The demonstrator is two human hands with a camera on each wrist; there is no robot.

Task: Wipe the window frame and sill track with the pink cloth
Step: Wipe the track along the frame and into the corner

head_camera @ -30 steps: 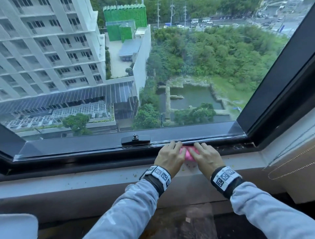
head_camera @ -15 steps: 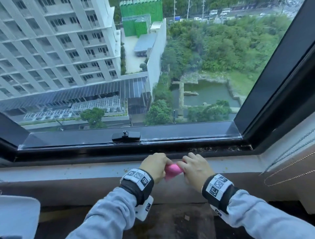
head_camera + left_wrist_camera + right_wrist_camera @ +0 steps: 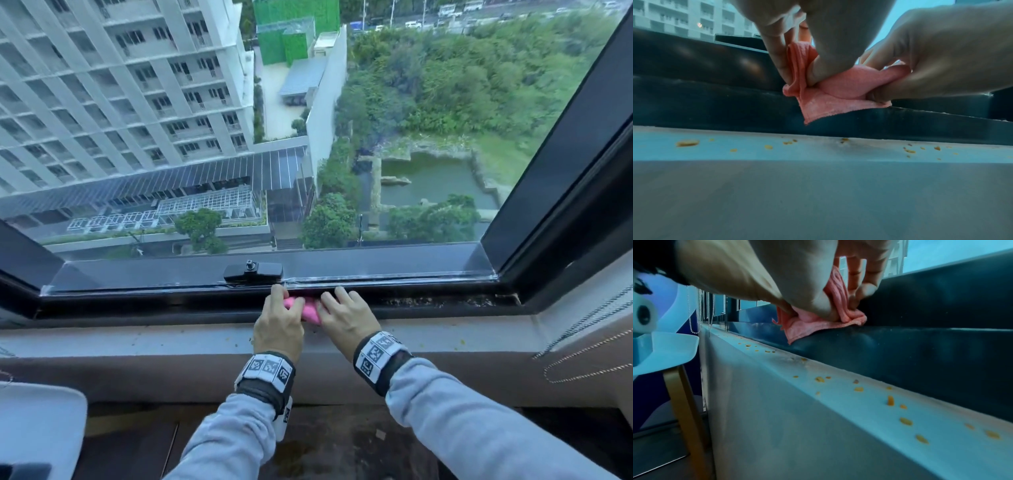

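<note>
1. Cloth (image 3: 310,309) sits bunched on the dark frame (image 3: 144,301) near the middle, just right of the latch (image 3: 253,271).
2. Left hand (image 3: 279,327) and right hand (image 3: 346,317) both pinch it, fingers curled round its folds.
3. Track (image 3: 445,302) runs left to right; the gritty stretch lies right of the cloth, nearer the right hand.
4. Crumbs (image 3: 905,421) dot the pale ledge (image 3: 137,339) on the near side.

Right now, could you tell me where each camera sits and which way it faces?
Head: above, looking down at the dark window frame; both hands and grey sleeves show.
Left wrist: low over the sill, facing the frame; left hand and right hand pinch the pink cloth.
Right wrist: low, looking leftward along the sill; right hand shows.
All three share the cloth.
</note>
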